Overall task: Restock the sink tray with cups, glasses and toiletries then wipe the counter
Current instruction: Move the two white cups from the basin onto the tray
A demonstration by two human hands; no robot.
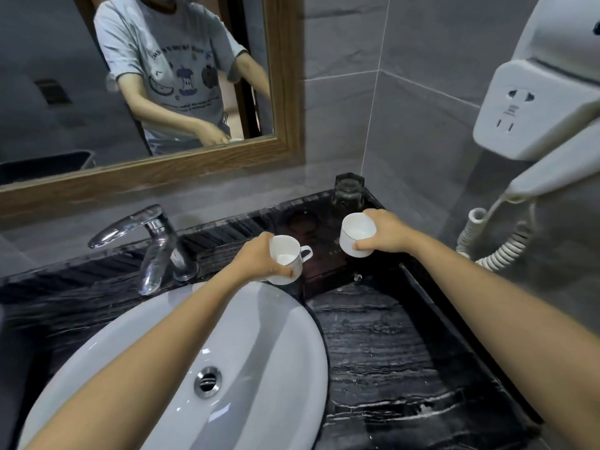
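Left hand (256,258) grips one white cup (285,259); right hand (386,232) grips another cup (356,234) above the dark tray (324,264). Risk: right cup may knock the upturned glass (349,191) just beyond.

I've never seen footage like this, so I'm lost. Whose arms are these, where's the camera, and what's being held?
No machine: a person wears a camera on the head, looking down at their own arms; the mirror reflects them. The left hand grips a white cup near the sink; the right hand grips a second cup at the dark tray. A clear glass stands at the tray's far corner. The tray sits on a black marbled counter, with a tap behind the sink and a hair dryer on the wall.
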